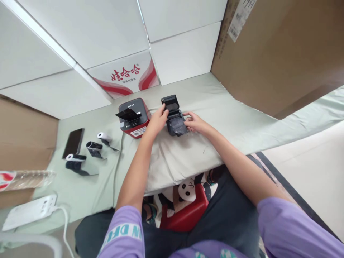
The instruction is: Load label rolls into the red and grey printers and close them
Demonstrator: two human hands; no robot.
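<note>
A small black printer with its lid flipped up sits on the pale green cloth-covered table. My left hand rests against the printer's left side, fingers curled on its edge near the lid hinge. On the printer's right side, my right hand touches its lower body with its fingers. To the left stands a red and black printer with its black flap raised. Whether paper lies inside the black printer is not clear.
Three paper rolls with loose black strips and a dark phone lie at the left. A white power strip sits at the near left. White cartons and a brown cardboard box wall the back and right.
</note>
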